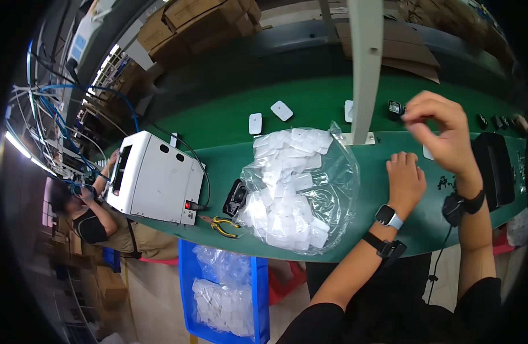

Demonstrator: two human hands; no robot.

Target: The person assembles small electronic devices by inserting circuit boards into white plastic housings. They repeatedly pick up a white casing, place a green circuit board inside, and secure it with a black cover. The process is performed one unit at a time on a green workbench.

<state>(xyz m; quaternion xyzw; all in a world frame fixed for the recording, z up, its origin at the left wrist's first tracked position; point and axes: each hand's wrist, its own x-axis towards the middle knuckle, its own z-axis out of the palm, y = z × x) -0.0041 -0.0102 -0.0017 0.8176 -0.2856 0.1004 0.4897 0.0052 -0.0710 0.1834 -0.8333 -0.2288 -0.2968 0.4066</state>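
My left hand (405,179) rests low over the green table, back of the hand up, fingers curled and close together; anything under them is hidden. Raised to its right, my right hand (445,135) has thumb and forefinger pinched together; whatever sits between the tips is too small to make out. A small black device with a screen (395,107) lies just beyond those fingertips. Part of a white plate (427,152) shows between my hands. Small dark pieces, perhaps screws (444,182), lie scattered by my right wrist.
A clear bag of white plates (289,189) lies left of my hands, beside a black housing (235,198) and yellow-handled pliers (225,226). A white machine (155,178) stands farther left. A pale post (365,69) rises ahead. A black tray (494,172) lies right; a blue bin (262,298) sits below.
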